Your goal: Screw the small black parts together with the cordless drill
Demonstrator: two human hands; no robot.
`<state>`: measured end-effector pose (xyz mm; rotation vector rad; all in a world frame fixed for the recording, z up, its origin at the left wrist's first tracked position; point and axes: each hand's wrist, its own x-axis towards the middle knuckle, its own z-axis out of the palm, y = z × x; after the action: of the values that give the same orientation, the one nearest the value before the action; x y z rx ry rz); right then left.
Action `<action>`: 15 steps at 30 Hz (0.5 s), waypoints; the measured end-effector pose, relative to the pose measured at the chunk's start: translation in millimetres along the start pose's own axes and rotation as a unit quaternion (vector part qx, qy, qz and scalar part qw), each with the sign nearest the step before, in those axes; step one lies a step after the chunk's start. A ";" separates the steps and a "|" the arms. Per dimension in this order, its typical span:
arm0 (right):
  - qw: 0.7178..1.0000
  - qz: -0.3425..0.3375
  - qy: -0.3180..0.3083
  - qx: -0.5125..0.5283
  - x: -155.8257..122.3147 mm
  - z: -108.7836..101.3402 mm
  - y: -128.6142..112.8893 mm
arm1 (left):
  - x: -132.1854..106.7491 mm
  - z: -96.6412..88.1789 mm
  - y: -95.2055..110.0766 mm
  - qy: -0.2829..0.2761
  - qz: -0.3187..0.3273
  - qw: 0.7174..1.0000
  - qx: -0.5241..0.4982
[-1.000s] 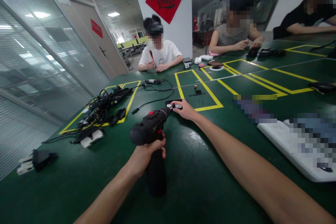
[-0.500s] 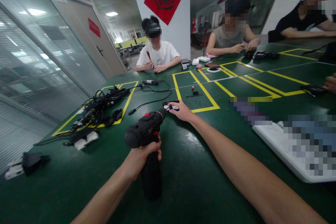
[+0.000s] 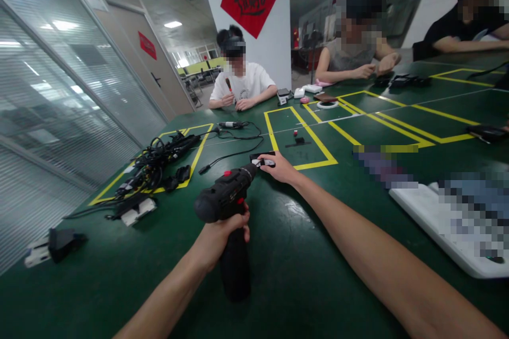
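My left hand (image 3: 228,228) is wrapped round the handle of a black cordless drill (image 3: 225,194) with red buttons. Its chuck points away from me and to the right. Past the chuck, my right hand (image 3: 280,167) grips a small black-and-white device (image 3: 263,160) against the green table, fingers closed over its near side. The drill's tip meets or nearly meets the device; contact cannot be made out. What kind of device it is does not show clearly.
A tangle of black cables (image 3: 159,161) and adapters lies left, with black-and-white pieces (image 3: 137,211) nearer me. A white tray-like object (image 3: 441,233) stands at right. Yellow tape (image 3: 314,164) marks rectangles on the table (image 3: 294,275). A co-worker (image 3: 242,82) sits opposite; others sit at right.
The whole view has shifted slightly, so things appear a little farther right. Both hands keep their grips, on the drill and on the small device.
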<state>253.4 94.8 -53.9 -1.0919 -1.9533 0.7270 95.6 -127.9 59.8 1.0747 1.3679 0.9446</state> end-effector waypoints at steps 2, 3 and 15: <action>1.000 -0.001 0.000 -0.002 -0.1 0.0 0.2 | 0.6 -0.2 -0.2 -0.003 0.001 1.000 0.006; 1.000 -0.002 0.001 -0.003 -0.2 0.0 0.4 | 0.8 -0.3 -0.2 -0.005 0.001 1.000 0.010; 1.000 -0.007 -0.001 -0.008 -0.6 -0.7 0.9 | -0.4 -1.7 -1.7 -0.008 0.001 1.000 0.014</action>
<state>254.6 94.7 -54.4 -1.0869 -1.9690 0.7075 93.7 -128.7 58.4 1.1019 1.3715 0.9191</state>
